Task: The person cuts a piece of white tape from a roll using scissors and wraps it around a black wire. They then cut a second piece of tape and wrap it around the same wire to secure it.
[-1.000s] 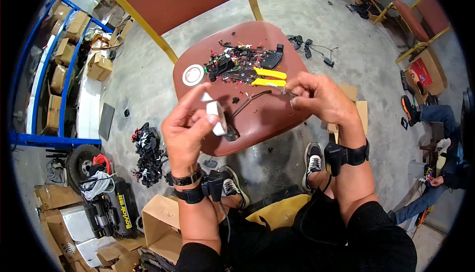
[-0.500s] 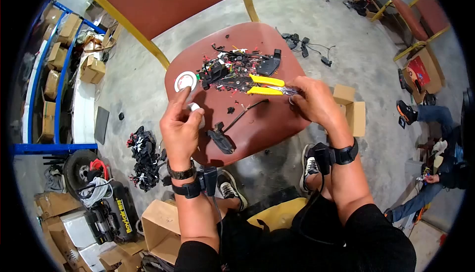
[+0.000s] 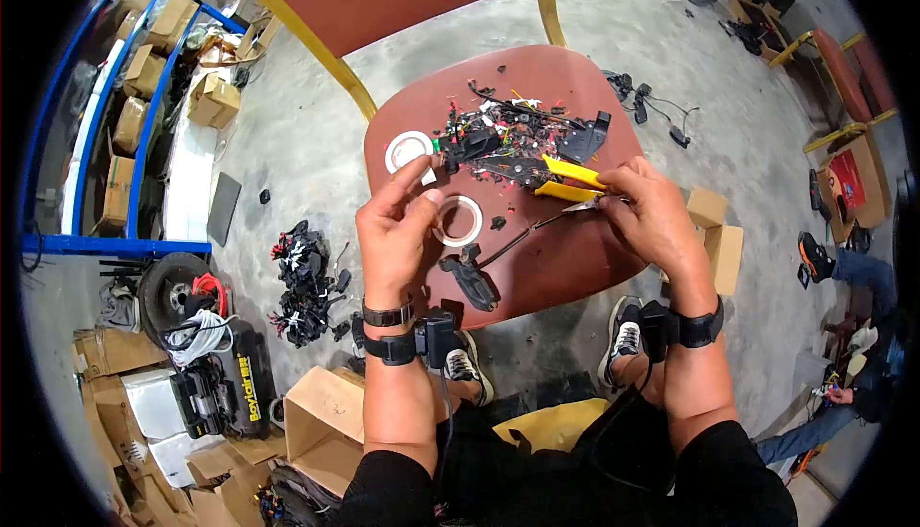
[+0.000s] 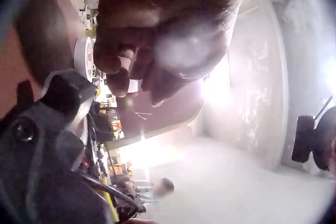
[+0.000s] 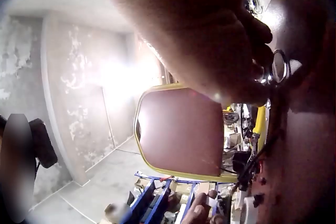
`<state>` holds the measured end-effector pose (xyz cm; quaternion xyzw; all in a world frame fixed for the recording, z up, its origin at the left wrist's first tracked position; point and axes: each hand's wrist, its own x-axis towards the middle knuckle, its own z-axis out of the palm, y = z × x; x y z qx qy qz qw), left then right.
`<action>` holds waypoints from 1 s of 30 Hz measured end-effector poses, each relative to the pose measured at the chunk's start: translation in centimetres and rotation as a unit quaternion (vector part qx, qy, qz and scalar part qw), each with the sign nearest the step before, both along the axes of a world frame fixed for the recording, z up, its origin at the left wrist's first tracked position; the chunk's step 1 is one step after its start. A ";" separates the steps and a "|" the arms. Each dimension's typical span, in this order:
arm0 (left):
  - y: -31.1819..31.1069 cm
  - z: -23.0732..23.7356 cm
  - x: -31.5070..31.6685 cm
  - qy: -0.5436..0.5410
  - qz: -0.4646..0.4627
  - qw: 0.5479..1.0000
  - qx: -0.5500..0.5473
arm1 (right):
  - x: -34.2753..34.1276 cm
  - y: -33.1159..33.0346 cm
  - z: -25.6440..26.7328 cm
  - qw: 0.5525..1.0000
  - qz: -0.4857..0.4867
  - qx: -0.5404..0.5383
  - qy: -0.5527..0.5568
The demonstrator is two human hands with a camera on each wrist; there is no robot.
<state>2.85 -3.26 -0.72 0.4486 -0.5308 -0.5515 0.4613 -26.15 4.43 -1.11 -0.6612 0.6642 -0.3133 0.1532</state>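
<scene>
My left hand hovers over the left of the chair seat, thumb and index finger extended and apart. A small white piece of tape is at the index fingertip. Close by the thumb is a white tape roll; another white roll lies farther back. My right hand grips small scissors over the right side, blades pointing left; in the right wrist view one finger loop shows. Between the hands lies a black connector whose cable runs up toward the scissors.
Yellow-handled pliers lie by a heap of black parts and wire scraps on the red seat. Black wire bundles, an open carton, a blue shelf and a seated person are around.
The tape roll leaves my left hand's grip and now shows face-on beside the thumb. The scissors in my right hand have come to the cable's end. The view has shifted.
</scene>
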 end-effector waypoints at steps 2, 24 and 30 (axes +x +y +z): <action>-0.1 0.6 0.1 0.073 -0.005 0.997 0.012 | 0.1 -0.1 0.4 0.998 0.000 0.007 -0.063; 10.8 4.6 -3.9 0.130 -0.165 0.977 0.033 | 7.5 4.6 4.4 0.816 0.181 0.074 -0.544; 11.3 4.4 -4.1 0.153 -0.134 0.979 0.025 | 7.8 5.4 4.3 0.785 0.199 0.088 -0.579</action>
